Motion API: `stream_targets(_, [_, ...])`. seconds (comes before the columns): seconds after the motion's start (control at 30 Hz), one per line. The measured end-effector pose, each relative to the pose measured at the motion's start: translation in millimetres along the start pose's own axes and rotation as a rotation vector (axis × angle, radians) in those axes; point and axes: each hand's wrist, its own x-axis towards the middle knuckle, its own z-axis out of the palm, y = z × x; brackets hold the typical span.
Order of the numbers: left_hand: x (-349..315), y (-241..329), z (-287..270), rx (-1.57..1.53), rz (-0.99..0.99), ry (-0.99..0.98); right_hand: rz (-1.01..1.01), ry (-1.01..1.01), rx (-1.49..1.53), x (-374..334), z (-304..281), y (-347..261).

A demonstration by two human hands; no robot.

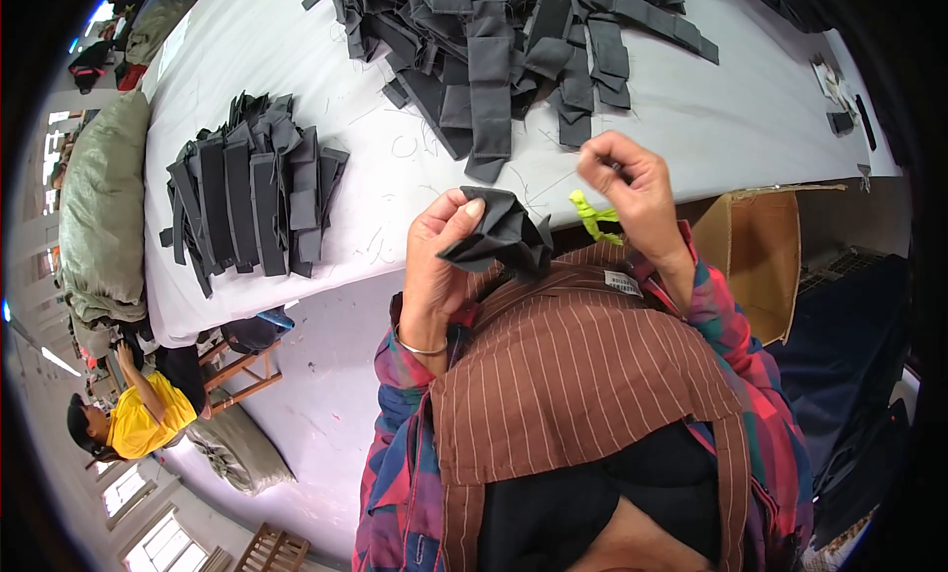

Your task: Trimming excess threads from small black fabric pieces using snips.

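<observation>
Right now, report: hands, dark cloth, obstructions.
Left fingers pinching creased dark cloth. Right fingers curled, apart from it; grip unclear. Yellow-green item beside them; nothing visibly blocking.

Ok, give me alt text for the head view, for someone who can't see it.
A person's left hand holds a piece of dark fabric; the right hand, curled, is raised nearby. Beyond, a white table bears a loose heap of dark strips and, to the left, a neater pile.
</observation>
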Motion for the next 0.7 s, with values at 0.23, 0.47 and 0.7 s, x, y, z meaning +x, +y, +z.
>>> stream_targets(0.23, [-13, 8, 8, 0.431, 0.378, -0.179, 0.111, 0.239, -0.196, -6, -21, 10])
stream_targets(0.47, [6, -18, -6, 0.510, 0.491, 0.024, -0.057, -0.110, -0.216, -13, 3, -21])
stream_targets(0.7, [6, -22, -1, 0.524, 0.532, 0.021, -0.228, -0.144, -0.494, -8, 15, -20])
